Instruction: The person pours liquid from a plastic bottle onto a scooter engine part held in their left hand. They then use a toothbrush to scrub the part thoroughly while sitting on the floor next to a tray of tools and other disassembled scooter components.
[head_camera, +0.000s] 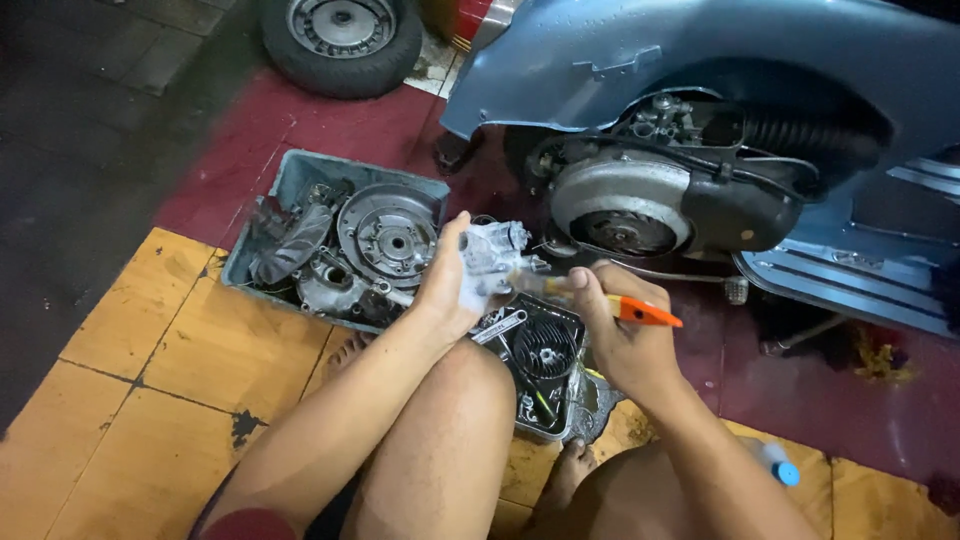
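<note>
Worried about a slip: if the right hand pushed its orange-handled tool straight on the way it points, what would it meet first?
The right hand aims the orange-handled tool leftward; its tip seems already at the grey metal engine part held in the left hand.

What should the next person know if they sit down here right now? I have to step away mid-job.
Left hand: grip shut on the carburetor, held up over the knees.
Right hand: grip shut on the orange-handled brush, bristle end at the carburetor.
Grey tray of engine parts lies on the floor to the left; a black tray with the finned cylinder sits below the hands.
Scooter stands ahead, engine side open; a loose wheel lies behind.
Done: carburetor is off the scooter. Left: carburetor not yet put down, parts still in trays.
</note>
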